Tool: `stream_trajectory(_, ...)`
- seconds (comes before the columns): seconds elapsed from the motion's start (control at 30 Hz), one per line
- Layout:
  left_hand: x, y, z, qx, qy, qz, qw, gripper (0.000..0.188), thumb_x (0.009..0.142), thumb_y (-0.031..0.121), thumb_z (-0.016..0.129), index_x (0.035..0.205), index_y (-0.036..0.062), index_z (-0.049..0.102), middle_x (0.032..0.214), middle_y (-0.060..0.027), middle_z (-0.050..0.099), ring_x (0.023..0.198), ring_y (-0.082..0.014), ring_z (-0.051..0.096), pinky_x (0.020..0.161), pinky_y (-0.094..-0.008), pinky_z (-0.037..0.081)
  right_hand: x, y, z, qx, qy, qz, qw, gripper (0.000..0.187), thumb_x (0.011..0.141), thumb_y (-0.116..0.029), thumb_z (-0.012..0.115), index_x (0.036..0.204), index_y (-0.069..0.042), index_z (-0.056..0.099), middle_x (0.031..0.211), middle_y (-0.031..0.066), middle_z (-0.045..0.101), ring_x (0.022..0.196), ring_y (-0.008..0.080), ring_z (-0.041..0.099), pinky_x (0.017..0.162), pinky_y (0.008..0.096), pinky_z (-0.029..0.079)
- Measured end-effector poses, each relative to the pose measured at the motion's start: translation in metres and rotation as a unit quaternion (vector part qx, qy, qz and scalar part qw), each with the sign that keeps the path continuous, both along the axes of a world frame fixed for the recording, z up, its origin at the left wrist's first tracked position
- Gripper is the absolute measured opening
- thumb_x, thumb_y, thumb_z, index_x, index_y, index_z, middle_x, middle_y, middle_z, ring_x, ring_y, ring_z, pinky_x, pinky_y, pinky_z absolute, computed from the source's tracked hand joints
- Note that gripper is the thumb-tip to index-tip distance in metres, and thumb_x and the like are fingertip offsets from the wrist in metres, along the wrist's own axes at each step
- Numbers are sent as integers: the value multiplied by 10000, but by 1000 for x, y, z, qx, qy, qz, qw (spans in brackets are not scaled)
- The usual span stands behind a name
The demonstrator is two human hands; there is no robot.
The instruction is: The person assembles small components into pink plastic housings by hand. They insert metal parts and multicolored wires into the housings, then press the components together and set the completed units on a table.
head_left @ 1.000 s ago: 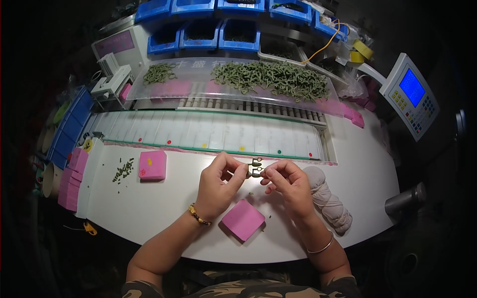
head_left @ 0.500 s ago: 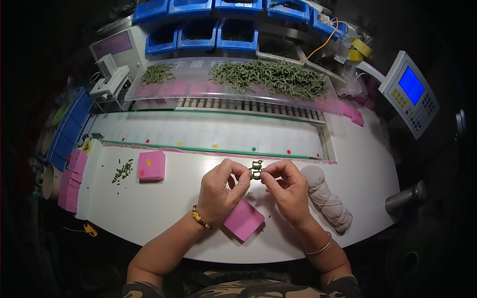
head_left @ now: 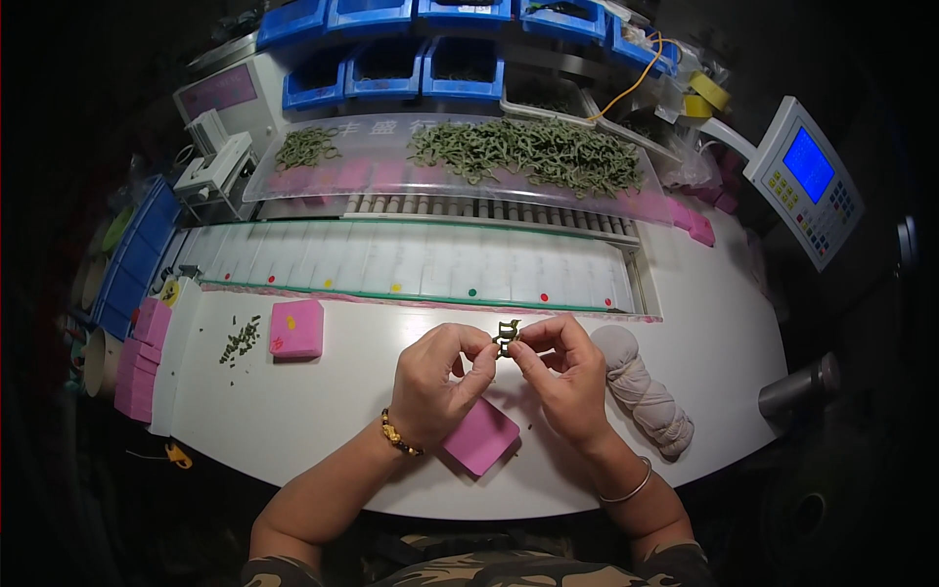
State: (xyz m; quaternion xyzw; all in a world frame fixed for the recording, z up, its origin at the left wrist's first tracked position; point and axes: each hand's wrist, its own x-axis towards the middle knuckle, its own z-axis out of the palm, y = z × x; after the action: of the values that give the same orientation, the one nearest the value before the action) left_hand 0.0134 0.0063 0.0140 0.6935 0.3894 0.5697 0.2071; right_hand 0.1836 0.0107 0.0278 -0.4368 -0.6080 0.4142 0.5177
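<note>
Between my two hands is a small, dark green ladder-shaped piece [head_left: 507,338] with openings in it; its exact kind I cannot make out. My left hand [head_left: 440,377] pinches it from the left with thumb and forefinger. On its right edge, the thumb and forefinger of my right hand [head_left: 567,377] press together. A pink block [head_left: 481,437] lies on the white table below, partly behind my left wrist. Several short green bits [head_left: 241,340] are scattered at the left, beside a second pink block [head_left: 296,329] with small coloured marks.
Ahead runs a white conveyor belt [head_left: 391,259] with coloured dots. Beyond it, a translucent tray [head_left: 377,166] bears heaps of green curly pieces [head_left: 538,152]. Blue bins [head_left: 460,68] line the back. At right are a beige cloth roll [head_left: 646,396], a metal cylinder [head_left: 797,389] and a control panel [head_left: 807,181].
The belt's dots have shifted leftward. My fingers have turned the green piece slightly and come closer together around it, while both forearms stay in place.
</note>
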Motion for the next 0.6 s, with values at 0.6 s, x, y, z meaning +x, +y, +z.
stream_trajectory(0.6, 1, -1, 2, -111, -114, -19, 987, 80, 909, 63, 651, 893, 19, 586, 814, -41, 678, 663, -99, 614, 544, -242, 485, 9, 5, 5, -76, 110, 36, 990, 146, 990, -109, 586, 1083, -1, 615, 1018, 73, 676, 864, 111, 645, 674, 229, 517)
